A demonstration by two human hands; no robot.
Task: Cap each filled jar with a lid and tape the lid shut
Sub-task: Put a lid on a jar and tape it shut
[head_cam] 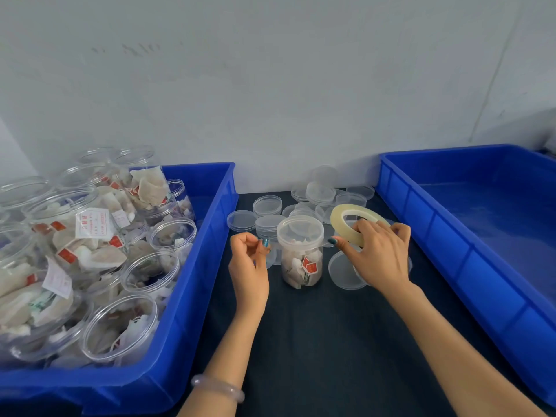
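Head view is showing the right hand (379, 257) gripping a glossy tape roll (346, 213) at 2 o'clock of the capped plastic jar (302, 266) at centre; the left hand (248, 263) is curling at 9 o'clock, its grip I cannot tell. Pulling its tape taut over the smooth round lid (300, 231) is looking wisest.

No text is legible. White paper slip (92, 223) in left blue bin (216, 224) has red print, too small to read. Red tags (310, 264) on tea bags inside capped jar (300, 254) are also illegible.
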